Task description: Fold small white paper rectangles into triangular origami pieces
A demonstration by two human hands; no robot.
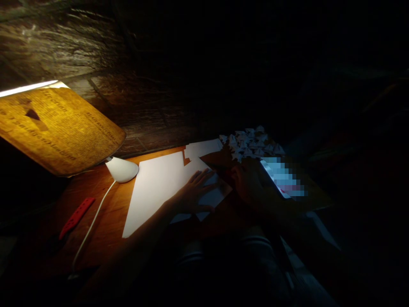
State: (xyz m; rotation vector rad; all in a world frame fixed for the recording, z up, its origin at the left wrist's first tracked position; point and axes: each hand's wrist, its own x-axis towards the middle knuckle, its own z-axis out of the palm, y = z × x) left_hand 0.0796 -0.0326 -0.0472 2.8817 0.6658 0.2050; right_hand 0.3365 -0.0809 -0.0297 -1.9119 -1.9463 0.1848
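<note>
Dark forearms (143, 238), left hand (198, 188) splayed on paper (216, 198), corner pointing rightward, right hand (245, 182), hold unclear

L hand (200, 192) is just below ctr, abt 6 o'clock, palm down, fingers spread & pointing twd 2; L forearm (155, 225) comes in from 7–8. R hand (245, 183), at 4 o'clock, looks curled but too dark to be sure, w/ R forearm (292, 230) angled twd 10.

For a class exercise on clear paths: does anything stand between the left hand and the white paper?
Nothing visible does: the left hand spreads over the white paper, no object showing between them. The lit screen lies aside, near the right hand.
</note>
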